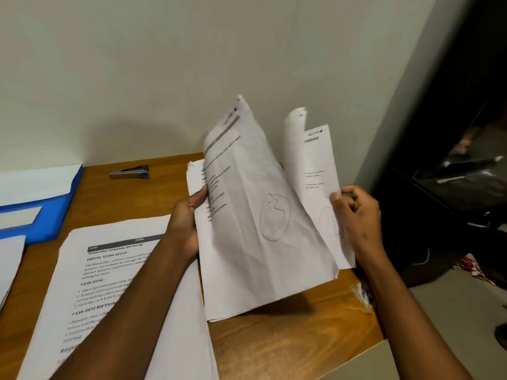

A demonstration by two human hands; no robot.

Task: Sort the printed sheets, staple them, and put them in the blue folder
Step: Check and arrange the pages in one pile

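My left hand (188, 220) grips the left edge of a crumpled printed sheet (247, 215) with a pen circle on it, held up over the desk. My right hand (356, 215) pinches a second printed sheet (315, 165) by its right edge, lifted just behind and right of the first. More sheets (195, 174) lie under them on the desk. Another stack of printed pages (109, 270) lies flat at the lower left, partly under my left forearm. The open blue folder (55, 215) lies at the far left with white paper in it. A grey stapler (129, 171) rests near the wall.
The wooden desk (288, 338) stands against a pale wall; its right edge drops off beside my right arm. A small wrapper (362, 294) lies at that edge. More white paper (11, 264) sits at the far left. Dark furniture stands to the right.
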